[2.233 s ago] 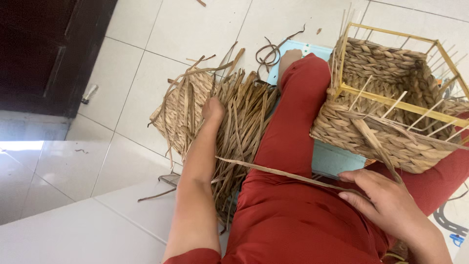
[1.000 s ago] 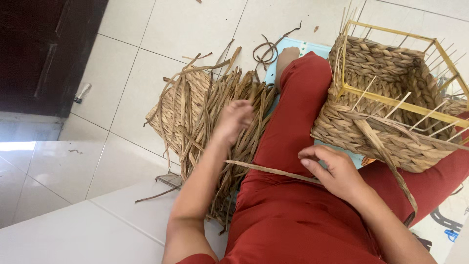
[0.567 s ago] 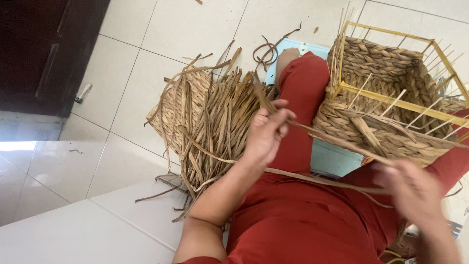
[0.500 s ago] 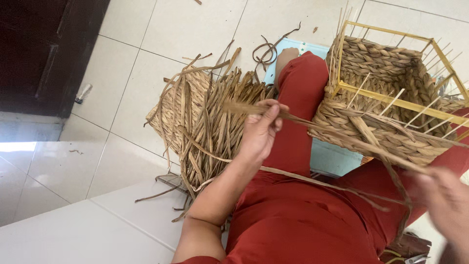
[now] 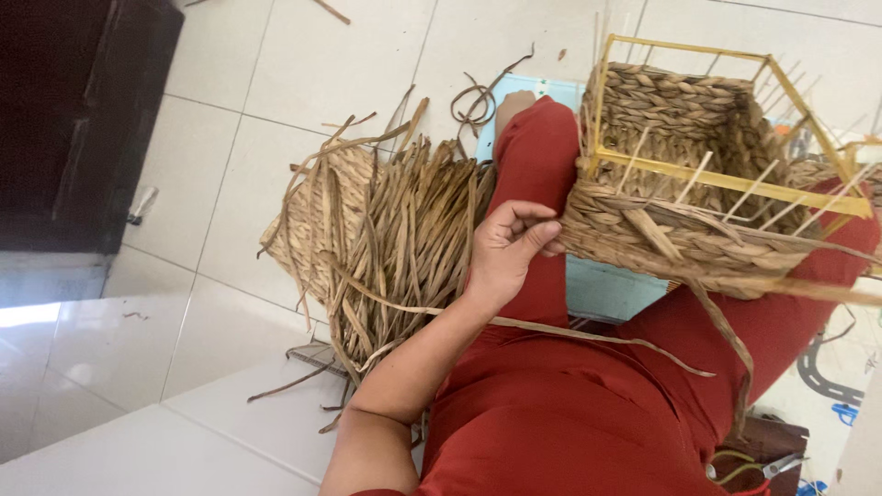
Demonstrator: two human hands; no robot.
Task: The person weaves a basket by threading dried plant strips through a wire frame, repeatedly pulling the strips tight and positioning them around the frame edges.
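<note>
Now we see our left hand (image 5: 508, 257) at the near corner of a woven basket (image 5: 698, 234) that rests on our red-clad lap. Its fingers (image 5: 528, 220) are curled close together, their tips against the basket's braided wall, seemingly pinching a strand there, though the grip itself is hidden. One long dried strand (image 5: 551, 329) trails under the wrist and across the thigh. Our right hand is out of view. Beside the leg, a pile of dried strands (image 5: 395, 239) lies on the white tiled floor (image 5: 303, 73).
</note>
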